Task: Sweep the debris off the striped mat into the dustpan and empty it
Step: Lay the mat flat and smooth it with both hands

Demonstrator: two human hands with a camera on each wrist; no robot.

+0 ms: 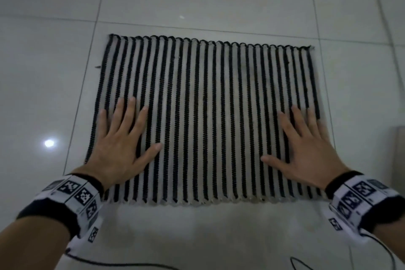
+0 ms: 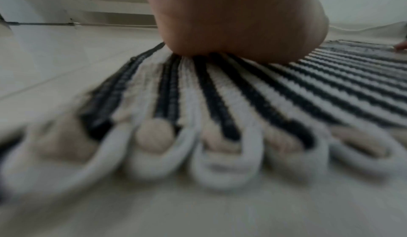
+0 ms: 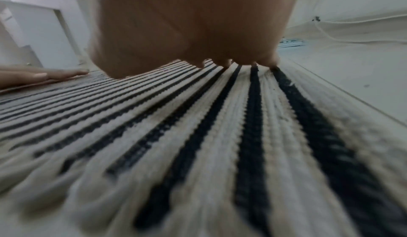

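The left hand lay flat with fingers spread on the near left part of the striped mat, which was laid out flat on the tiled floor. Further right, the right hand pressed down the same way near the mat's right edge, fingers straight and splayed, holding nothing

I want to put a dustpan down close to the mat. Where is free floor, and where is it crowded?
Bare tile runs beyond the far edge of the striped mat and along its left side. The near strip holds a cable. The mat's near corners are taken: left hand and right hand press flat there.
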